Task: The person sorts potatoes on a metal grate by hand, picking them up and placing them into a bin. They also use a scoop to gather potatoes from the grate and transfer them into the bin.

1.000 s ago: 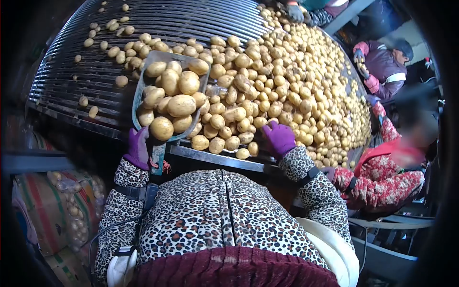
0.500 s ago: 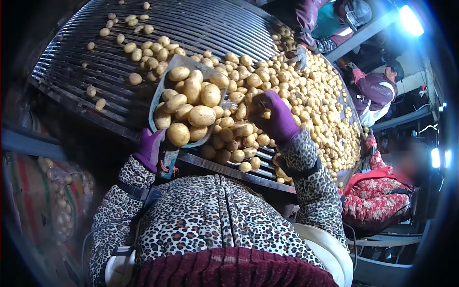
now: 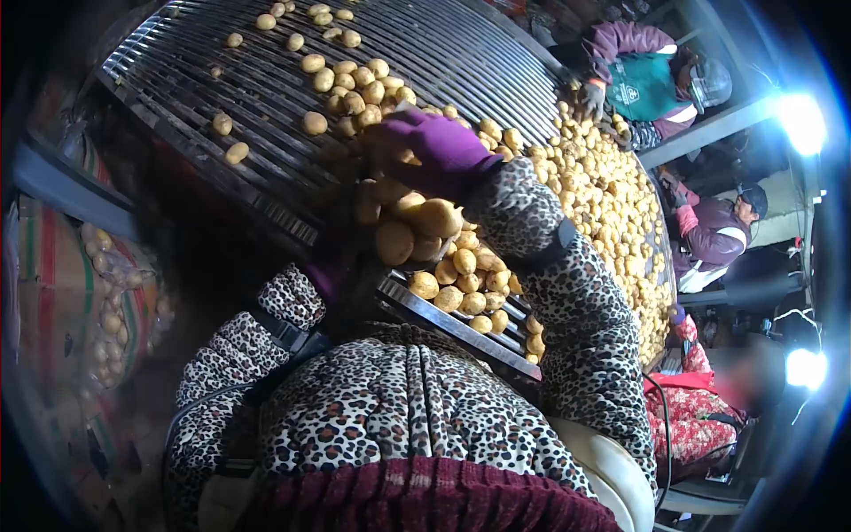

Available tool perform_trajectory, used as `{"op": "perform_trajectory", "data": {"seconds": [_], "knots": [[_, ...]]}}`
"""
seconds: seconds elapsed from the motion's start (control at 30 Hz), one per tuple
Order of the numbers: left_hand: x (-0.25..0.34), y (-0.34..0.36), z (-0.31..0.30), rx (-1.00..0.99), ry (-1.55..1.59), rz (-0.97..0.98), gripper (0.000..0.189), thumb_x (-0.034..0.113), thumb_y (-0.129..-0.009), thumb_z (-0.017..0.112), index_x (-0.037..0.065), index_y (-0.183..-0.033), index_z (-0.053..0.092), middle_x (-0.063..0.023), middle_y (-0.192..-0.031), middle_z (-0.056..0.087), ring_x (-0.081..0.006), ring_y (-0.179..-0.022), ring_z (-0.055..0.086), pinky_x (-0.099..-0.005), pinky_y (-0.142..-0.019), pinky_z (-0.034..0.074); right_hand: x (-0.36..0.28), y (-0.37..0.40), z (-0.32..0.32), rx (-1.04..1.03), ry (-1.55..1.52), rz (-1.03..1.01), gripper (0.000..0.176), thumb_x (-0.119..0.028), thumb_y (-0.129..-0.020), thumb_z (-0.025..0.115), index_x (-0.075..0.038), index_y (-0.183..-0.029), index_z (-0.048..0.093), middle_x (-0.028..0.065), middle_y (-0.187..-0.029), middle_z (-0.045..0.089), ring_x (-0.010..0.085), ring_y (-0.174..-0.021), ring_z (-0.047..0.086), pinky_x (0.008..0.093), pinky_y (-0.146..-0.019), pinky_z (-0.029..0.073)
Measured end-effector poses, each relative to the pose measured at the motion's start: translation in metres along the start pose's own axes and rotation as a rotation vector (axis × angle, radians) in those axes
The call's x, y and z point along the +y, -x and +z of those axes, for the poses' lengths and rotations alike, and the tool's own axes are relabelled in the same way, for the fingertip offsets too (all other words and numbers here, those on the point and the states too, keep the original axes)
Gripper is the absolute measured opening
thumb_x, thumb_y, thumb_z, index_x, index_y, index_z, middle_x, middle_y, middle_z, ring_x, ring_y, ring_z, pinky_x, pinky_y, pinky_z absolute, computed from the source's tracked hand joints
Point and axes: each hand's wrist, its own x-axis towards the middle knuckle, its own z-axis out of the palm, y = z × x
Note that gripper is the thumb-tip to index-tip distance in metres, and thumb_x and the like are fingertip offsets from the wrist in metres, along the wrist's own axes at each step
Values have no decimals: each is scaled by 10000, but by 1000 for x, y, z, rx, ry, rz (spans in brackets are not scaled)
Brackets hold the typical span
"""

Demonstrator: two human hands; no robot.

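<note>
My right hand (image 3: 434, 152), in a purple glove, reaches across the heaped scoop, its fingers bent down near the far rim. A yellowish patch shows by the fingers; what they hold is hidden. Large potatoes (image 3: 417, 226) fill the scoop, whose body is mostly in shadow or covered by my arm; a pale edge (image 3: 403, 107) shows beyond the glove. My left hand (image 3: 330, 270), also purple-gloved, is at the near left side of the scoop, closed at its handle end in deep shadow. More potatoes (image 3: 470, 288) lie beside the scoop on the slatted metal table (image 3: 266, 168).
A dense spread of potatoes (image 3: 612, 222) covers the right part of the table. Co-workers stand along the far side, one with a gloved hand (image 3: 592, 97) at the potatoes. Striped sacks (image 3: 62, 293) and a mesh bag of potatoes (image 3: 111, 328) are at lower left.
My right hand has moved left from the loose potatoes to over the scoop. The scoop sits a little closer to me, now in shadow, and the whole view has shifted.
</note>
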Motion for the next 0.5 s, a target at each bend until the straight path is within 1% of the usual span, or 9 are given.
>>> {"op": "perform_trajectory", "data": {"seconds": [0.07, 0.13, 0.17, 0.2, 0.23, 0.33, 0.4, 0.47, 0.5], "knots": [[0, 2, -2, -18, 7, 5, 311, 216, -923, 621, -32, -1097, 551, -88, -983, 626, -137, -825, 607, -308, -742, 521, 6, 18, -10, 178, -92, 12, 490, -261, -826, 691, -162, -1289, 566, 128, -1250, 568, 328, -1125, 573, 418, -931, 500], [1, 1, -1, -32, 13, 14, 311, 217, -925, 617, -31, -1102, 553, -88, -987, 627, -139, -827, 611, -309, -746, 524, 17, 57, -35, 305, -152, 83, 510, -98, -810, 723, -89, -1291, 555, 136, -1242, 584, 296, -1156, 575, 383, -989, 476], [0, 3, -5, -40, 16, 22, 312, 217, -926, 616, -31, -1104, 553, -88, -989, 628, -140, -828, 613, -309, -748, 525, 26, 85, -39, 415, -179, 129, 480, -207, -818, 717, -129, -1269, 571, 129, -1194, 609, 300, -1069, 620, 386, -920, 516], [1, 7, -9, -57, 23, 30, 312, 217, -927, 614, -31, -1107, 554, -88, -991, 629, -141, -829, 614, -310, -750, 526, 31, 115, -48, 390, -192, 206, 497, -48, -809, 719, -51, -1280, 559, 135, -1237, 613, 270, -1193, 565, 354, -1013, 450], [3, 9, -9, -75, 33, 22, 312, 217, -928, 612, -31, -1109, 555, -89, -993, 629, -142, -830, 616, -311, -752, 527, 43, 154, -48, 428, -160, 282, 477, -41, -824, 710, -45, -1277, 561, 126, -1230, 619, 252, -1177, 575, 346, -1010, 449], [9, 25, 11, -147, 101, -41, 329, 215, -947, 572, -27, -1169, 563, -94, -1055, 639, -162, -940, 636, -325, -833, 531, 65, 296, -16, 593, -199, 569, 428, -27, -867, 672, -33, -1280, 555, 88, -1219, 624, 186, -1123, 596, 318, -989, 454], [0, 22, -7, -206, 55, -109, 324, 193, -956, 551, -35, -1185, 566, -111, -1118, 630, -175, -1031, 622, -342, -892, 517, 42, 373, 11, 761, -285, 846, 434, -27, -881, 653, -17, -1298, 533, 81, -1248, 607, 160, -1134, 584, 294, -969, 467], [-11, 18, -33, -211, 63, -89, 306, 180, -969, 527, -35, -1182, 569, -108, -1144, 620, -178, -1047, 612, -347, -912, 506, 22, 443, 52, 892, -299, 1047, 403, -28, -891, 635, 5, -1282, 540, 104, -1243, 605, 167, -1150, 580, 301, -979, 467], [-15, 15, -41, -184, 5, -23, 300, 188, -984, 486, -27, -1174, 575, -98, -1123, 628, -176, -1013, 628, -338, -880, 524, -5, 451, 60, 907, -411, 1217, 367, -31, -894, 631, 7, -1253, 562, 106, -1219, 618, 169, -1137, 587, 300, -985, 463]]}}
